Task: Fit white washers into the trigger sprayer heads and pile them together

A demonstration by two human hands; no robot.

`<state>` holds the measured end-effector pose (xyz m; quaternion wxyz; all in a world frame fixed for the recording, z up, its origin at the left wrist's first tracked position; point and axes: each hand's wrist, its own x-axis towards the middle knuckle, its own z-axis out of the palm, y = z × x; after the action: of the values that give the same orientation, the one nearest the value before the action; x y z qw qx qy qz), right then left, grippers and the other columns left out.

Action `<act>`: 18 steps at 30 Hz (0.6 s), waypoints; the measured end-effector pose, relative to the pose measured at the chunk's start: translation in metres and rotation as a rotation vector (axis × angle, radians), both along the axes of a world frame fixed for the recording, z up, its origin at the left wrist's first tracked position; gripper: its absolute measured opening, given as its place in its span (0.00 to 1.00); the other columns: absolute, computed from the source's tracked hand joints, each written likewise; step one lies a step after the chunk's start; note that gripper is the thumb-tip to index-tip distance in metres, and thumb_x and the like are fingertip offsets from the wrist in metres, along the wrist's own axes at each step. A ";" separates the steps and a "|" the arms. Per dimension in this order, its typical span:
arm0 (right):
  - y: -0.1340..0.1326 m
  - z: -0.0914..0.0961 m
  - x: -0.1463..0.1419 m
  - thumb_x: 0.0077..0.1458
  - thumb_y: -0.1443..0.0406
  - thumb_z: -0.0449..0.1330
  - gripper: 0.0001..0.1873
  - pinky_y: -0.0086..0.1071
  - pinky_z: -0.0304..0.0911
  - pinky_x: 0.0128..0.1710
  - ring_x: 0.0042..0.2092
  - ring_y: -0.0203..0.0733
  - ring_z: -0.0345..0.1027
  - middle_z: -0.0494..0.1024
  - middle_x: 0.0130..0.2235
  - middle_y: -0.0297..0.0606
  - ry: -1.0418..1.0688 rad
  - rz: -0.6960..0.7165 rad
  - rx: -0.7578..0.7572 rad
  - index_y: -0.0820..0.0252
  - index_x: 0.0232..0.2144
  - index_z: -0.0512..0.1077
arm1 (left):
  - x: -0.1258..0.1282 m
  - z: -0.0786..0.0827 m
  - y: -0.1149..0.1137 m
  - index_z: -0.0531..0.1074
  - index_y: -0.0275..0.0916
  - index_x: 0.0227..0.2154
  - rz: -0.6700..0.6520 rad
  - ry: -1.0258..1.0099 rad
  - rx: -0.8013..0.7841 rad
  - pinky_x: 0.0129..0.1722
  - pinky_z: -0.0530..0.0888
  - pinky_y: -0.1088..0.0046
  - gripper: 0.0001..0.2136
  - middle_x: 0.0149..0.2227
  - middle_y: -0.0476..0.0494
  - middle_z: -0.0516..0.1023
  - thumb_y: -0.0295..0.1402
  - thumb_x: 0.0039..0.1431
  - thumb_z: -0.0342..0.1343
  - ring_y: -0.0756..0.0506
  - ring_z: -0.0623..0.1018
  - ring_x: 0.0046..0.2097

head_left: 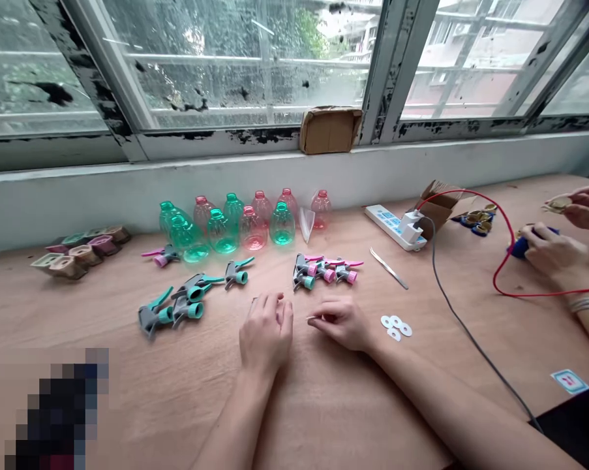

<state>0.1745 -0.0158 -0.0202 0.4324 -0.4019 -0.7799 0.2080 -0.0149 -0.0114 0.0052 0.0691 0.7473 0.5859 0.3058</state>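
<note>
Right hand pinches a thin pale sliver at the fingertips, too small to identify. Left hand sits just beside it, fingers curled down and bunched over the wooden desk; cannot tell whether it holds anything. The hands are close but not touching. Right of the right hand, a small overlapping cluster of white flat washers lies on the desk, with metal tweezers angled beyond it. Left of the hands, teal-and-grey trigger sprayer heads lie in a loose group; ahead, a second group of sprayer heads with pink and teal parts lies close together. Teal and pink plastic bottles are grouped along the back of the desk, near the window ledge. Farther right, a white power strip carries a plugged-in charger, with red and grey cables running off it. At far right, a co-worker's hands work over a blue object.
</note>
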 end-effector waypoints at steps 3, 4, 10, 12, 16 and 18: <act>0.002 0.004 0.012 0.58 0.62 0.59 0.10 0.29 0.57 0.26 0.26 0.35 0.62 0.73 0.25 0.36 0.030 -0.075 -0.021 0.60 0.30 0.77 | 0.002 -0.002 -0.001 0.70 0.42 0.42 -0.116 -0.068 -0.003 0.43 0.68 0.67 0.11 0.43 0.43 0.75 0.33 0.63 0.44 0.41 0.73 0.46; 0.004 0.005 0.014 0.59 0.62 0.58 0.11 0.29 0.58 0.26 0.26 0.35 0.63 0.73 0.26 0.36 0.043 -0.095 -0.026 0.60 0.30 0.77 | 0.001 -0.002 0.000 0.70 0.42 0.42 -0.144 -0.072 -0.004 0.44 0.68 0.66 0.11 0.43 0.42 0.74 0.31 0.62 0.44 0.41 0.72 0.47; 0.008 0.002 0.013 0.61 0.62 0.57 0.11 0.31 0.63 0.33 0.33 0.39 0.69 0.78 0.33 0.40 0.084 -0.103 -0.041 0.59 0.36 0.78 | -0.003 -0.003 0.005 0.72 0.41 0.40 -0.374 -0.013 -0.119 0.50 0.68 0.61 0.13 0.44 0.42 0.73 0.24 0.56 0.46 0.40 0.69 0.49; 0.008 0.002 0.012 0.60 0.62 0.57 0.10 0.32 0.65 0.34 0.34 0.39 0.71 0.78 0.34 0.40 0.101 -0.109 -0.039 0.58 0.37 0.78 | -0.001 -0.004 0.004 0.73 0.41 0.39 -0.468 0.022 -0.135 0.50 0.69 0.61 0.12 0.45 0.41 0.73 0.24 0.54 0.49 0.40 0.69 0.49; 0.007 0.002 0.011 0.60 0.64 0.57 0.10 0.33 0.67 0.37 0.35 0.40 0.72 0.80 0.36 0.40 0.114 -0.070 -0.049 0.58 0.38 0.78 | 0.004 -0.009 0.001 0.73 0.43 0.45 -0.537 0.086 -0.106 0.52 0.69 0.59 0.18 0.50 0.41 0.71 0.23 0.52 0.52 0.39 0.67 0.53; 0.007 0.003 0.011 0.59 0.66 0.56 0.09 0.32 0.67 0.35 0.34 0.39 0.72 0.81 0.36 0.39 0.138 -0.064 -0.059 0.58 0.38 0.77 | 0.004 -0.011 0.000 0.72 0.44 0.48 -0.530 0.103 -0.091 0.53 0.69 0.58 0.20 0.51 0.41 0.71 0.23 0.52 0.53 0.39 0.67 0.53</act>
<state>0.1851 -0.0091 -0.0176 0.4795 -0.4240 -0.7284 0.2444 -0.0106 -0.0109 -0.0055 0.1504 0.8852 0.3860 0.2118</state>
